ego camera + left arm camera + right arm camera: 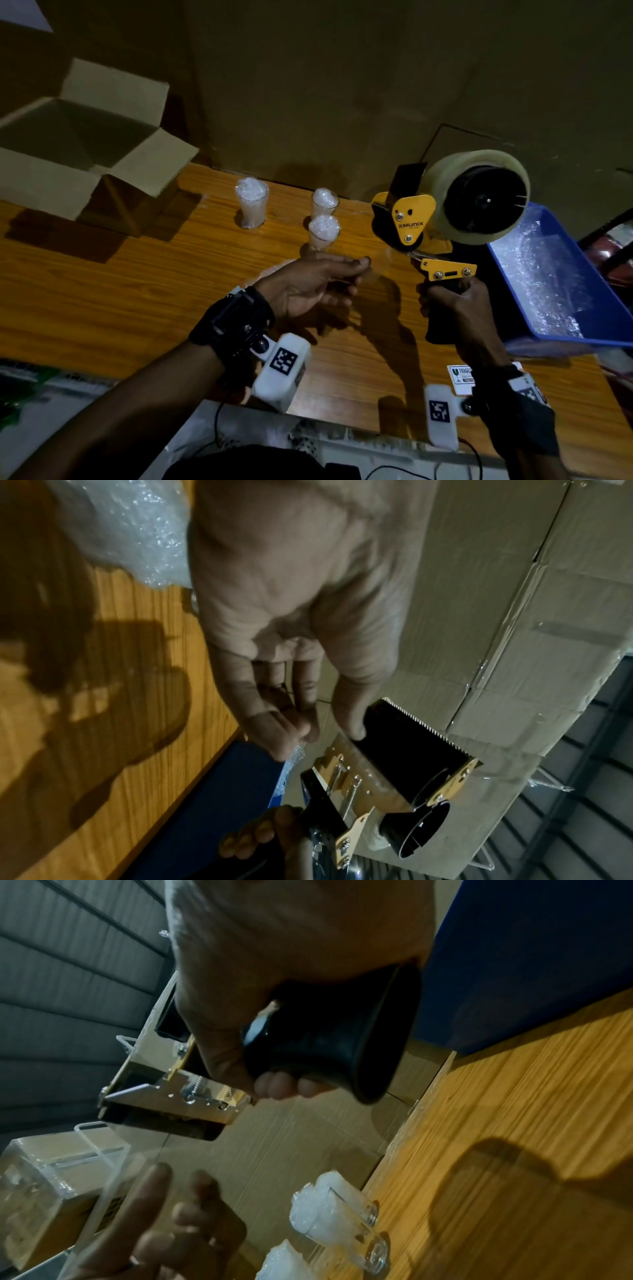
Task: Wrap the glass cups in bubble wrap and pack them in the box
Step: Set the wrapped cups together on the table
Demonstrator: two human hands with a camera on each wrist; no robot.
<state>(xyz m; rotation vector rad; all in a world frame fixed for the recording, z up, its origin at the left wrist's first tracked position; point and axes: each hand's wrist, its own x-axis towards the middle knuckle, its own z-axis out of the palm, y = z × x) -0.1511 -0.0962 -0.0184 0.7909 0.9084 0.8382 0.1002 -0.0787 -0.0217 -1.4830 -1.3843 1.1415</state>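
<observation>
Three glass cups (251, 205) (324, 202) (323, 233), each stuffed with bubble wrap, stand upright mid-table; two of these cups (335, 1213) show in the right wrist view. An open cardboard box (51, 178) sits at the far left. My right hand (459, 308) grips the black handle (325, 1047) of a yellow tape dispenser (411, 219) raised above the table. My left hand (361, 265) reaches to the dispenser's mouth, thumb meeting fingertips on the faint end of the clear tape. Its index finger touches the black flap (404, 753).
A blue tray (507, 274) holding bubble wrap (541, 274) lies at the right table edge, just behind the dispenser. A fragile label (460, 375) lies near the front edge. Large cardboard cartons (342, 85) wall off the back of the table.
</observation>
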